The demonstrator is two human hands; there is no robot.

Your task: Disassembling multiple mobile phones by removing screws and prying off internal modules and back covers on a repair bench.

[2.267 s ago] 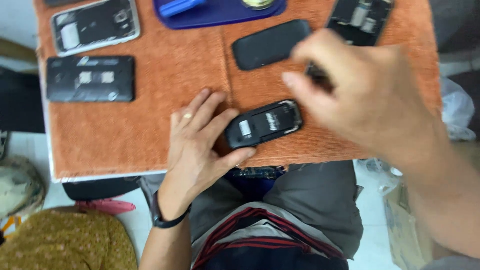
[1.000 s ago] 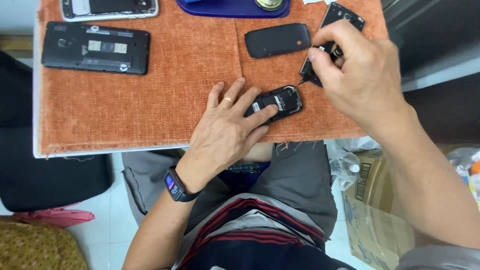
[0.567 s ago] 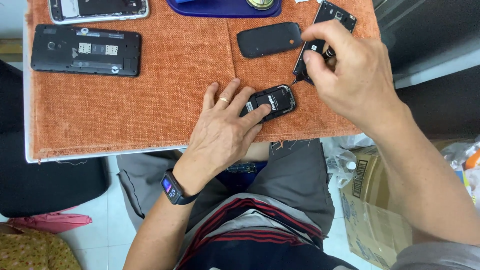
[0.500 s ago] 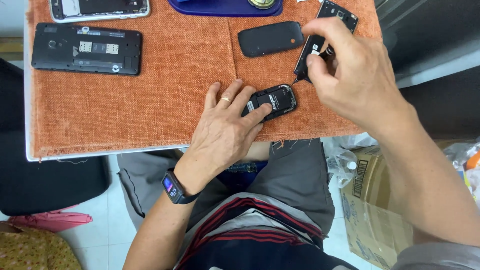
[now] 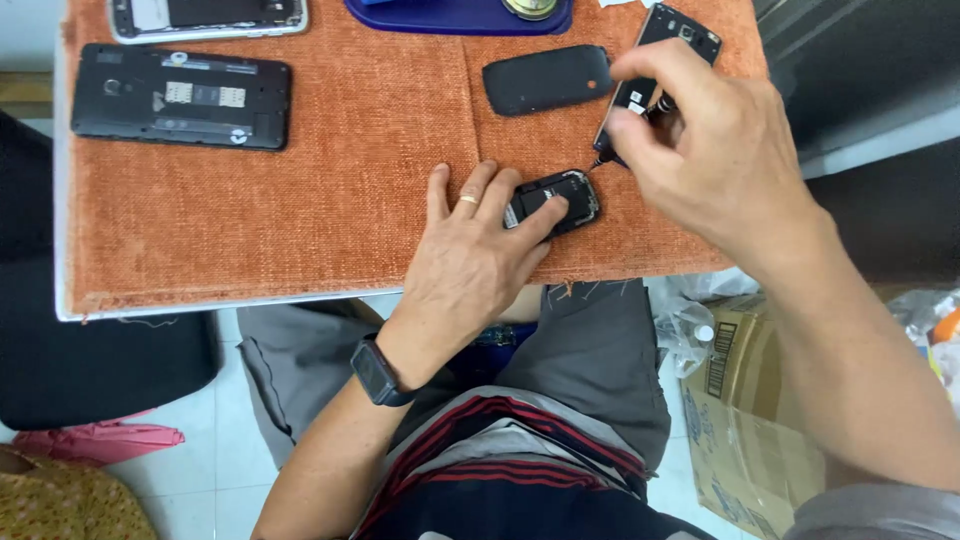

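Note:
A small black opened phone (image 5: 560, 198) lies on the orange cloth (image 5: 330, 190) near the table's front edge. My left hand (image 5: 470, 260) rests flat beside it, fingers pressing its left side. My right hand (image 5: 710, 150) hovers just right of the phone and pinches a thin screwdriver (image 5: 625, 130), whose tip points down at the phone's upper right corner. A black oval back cover (image 5: 548, 78) lies behind the phone. A black phone frame (image 5: 665, 50) is partly hidden behind my right hand.
Two larger opened phones, one black (image 5: 182, 96) and one with a silver rim (image 5: 208, 16), lie at the back left. A blue tray (image 5: 455, 14) sits at the back edge. A cardboard box (image 5: 755, 400) and plastic bags stand on the floor at right.
My right hand moved down from the back right, and the screwdriver tip now reaches the small phone's corner. My left hand stayed pressed on the phone.

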